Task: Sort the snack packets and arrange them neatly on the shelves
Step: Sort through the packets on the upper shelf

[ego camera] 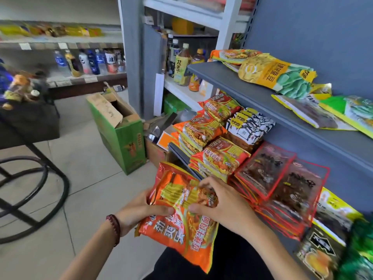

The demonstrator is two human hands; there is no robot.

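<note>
On the far left wall, a pale shelf (60, 40) carries a row of drink bottles (90, 61) below a row of blurred yellow packets. Nearer, a green cardboard box (121, 136) stands on the tiled floor (84, 168) with its flaps open; what is inside cannot be made out. At bottom centre, the left hand (139, 211) and the right hand (220, 207) hold a bundle of orange noodle packets (181, 229) just off the lower shelf's edge, fingers curled under and over it and both thumbs pressed on top. Right of them, the lower shelf (179, 153) bears stacks of matching orange packets (214, 142), a white-and-black packet (250, 124) and red-edged dark packets (282, 182). Above, the grey upper shelf (232, 77) holds yellow-and-green packets (276, 75) lying loose.
</note>
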